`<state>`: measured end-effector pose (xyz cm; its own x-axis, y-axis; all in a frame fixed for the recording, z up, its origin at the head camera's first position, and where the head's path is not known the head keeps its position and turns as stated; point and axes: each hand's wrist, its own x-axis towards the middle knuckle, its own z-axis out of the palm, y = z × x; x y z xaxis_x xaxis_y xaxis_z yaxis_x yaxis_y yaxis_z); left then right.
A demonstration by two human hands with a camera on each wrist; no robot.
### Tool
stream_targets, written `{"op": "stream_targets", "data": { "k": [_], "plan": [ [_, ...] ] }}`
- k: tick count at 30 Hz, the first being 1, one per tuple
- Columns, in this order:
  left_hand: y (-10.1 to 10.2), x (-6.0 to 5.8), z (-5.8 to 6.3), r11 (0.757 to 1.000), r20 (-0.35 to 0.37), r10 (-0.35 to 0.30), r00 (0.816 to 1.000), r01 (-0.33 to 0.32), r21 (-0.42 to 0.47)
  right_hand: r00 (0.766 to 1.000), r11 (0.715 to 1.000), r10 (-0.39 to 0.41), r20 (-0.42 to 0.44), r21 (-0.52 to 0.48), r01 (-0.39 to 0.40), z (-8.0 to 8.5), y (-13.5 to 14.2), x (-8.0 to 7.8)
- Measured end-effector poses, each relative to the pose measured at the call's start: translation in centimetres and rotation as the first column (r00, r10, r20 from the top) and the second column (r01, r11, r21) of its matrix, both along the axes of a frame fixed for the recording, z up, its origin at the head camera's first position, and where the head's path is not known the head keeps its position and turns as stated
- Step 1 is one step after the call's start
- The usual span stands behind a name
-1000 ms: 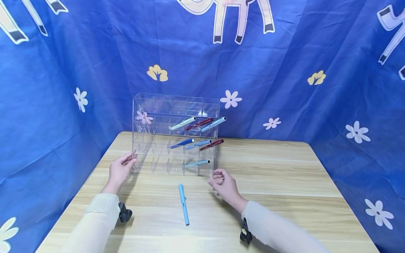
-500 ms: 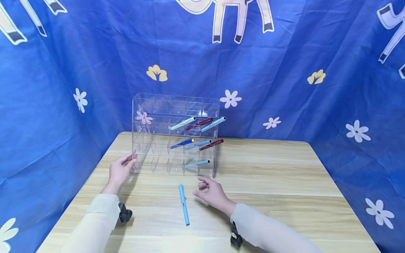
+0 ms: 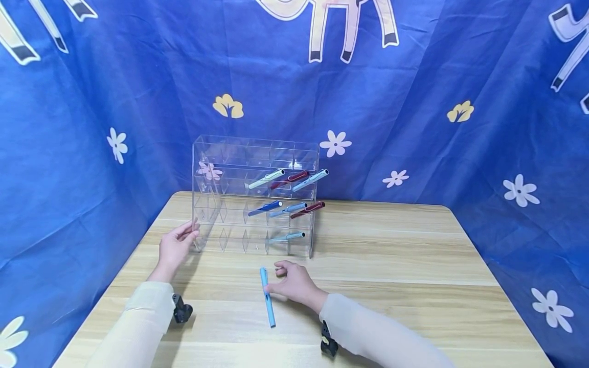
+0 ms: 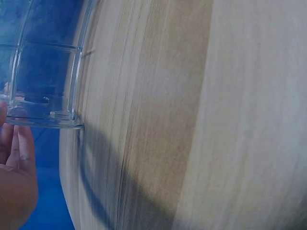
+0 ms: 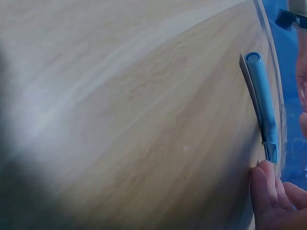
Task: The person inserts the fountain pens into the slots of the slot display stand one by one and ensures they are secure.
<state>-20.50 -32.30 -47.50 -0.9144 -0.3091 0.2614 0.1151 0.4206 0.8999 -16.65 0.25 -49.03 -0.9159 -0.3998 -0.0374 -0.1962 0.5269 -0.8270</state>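
Observation:
A light-blue pen [image 3: 270, 313] with a clip lies on the table in front of a clear acrylic pen rack [image 3: 230, 224]. My right hand [image 3: 298, 285] is at the pen's right side, thumb at its middle and the other fingers held apart from the thumb. In the right wrist view, the fingertips of that hand [image 5: 274, 201] come right up to the far part of the pen [image 5: 261, 91]. My left hand [image 3: 174, 251] grips the rack's lower left edge between thumb and fingers. The left wrist view shows those fingers [image 4: 21, 148] behind the clear side wall [image 4: 45, 123].
Several pens rest slanted in the rack's right-hand compartments, among them a pale green pen [image 3: 267, 179], a dark red pen [image 3: 308, 210] and a dark blue pen [image 3: 265, 208]. A blue patterned cloth [image 3: 382, 128] hangs around the wooden table [image 3: 391, 255].
My right hand has left the rack's lower right corner and moved left and nearer to the light-blue pen. The left hand and the rack stay put.

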Motion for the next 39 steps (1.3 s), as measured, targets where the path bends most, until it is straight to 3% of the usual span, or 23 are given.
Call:
{"op": "stream_targets", "data": {
  "k": [13,20,30,34,39],
  "plan": [
    [0.0,0.1,0.3,1.0,0.026,0.007,1.0,-0.006,-0.023,1.0,0.995,0.023,-0.02,0.102,-0.021,-0.8,-1.6,0.0],
    [0.1,0.1,0.3,1.0,0.012,0.001,1.0,-0.001,0.0,0.999,0.995,0.032,-0.004,0.095,-0.032,-0.4,-2.3,0.3],
    [0.0,0.1,0.2,1.0,0.01,-0.003,1.0,0.003,0.007,0.988,0.988,0.139,0.068,0.065,-0.143,0.5,-2.3,0.1],
    [0.0,0.0,0.0,1.0,0.0,-0.003,1.0,0.003,0.012,0.947,0.967,0.256,0.193,-0.06,-0.249,0.9,-1.7,-0.6],
    [-0.1,-0.2,-0.1,1.0,0.014,0.009,1.0,-0.009,0.01,0.85,0.888,0.442,0.287,-0.276,-0.369,1.2,-1.0,-1.6]
  ]
}}
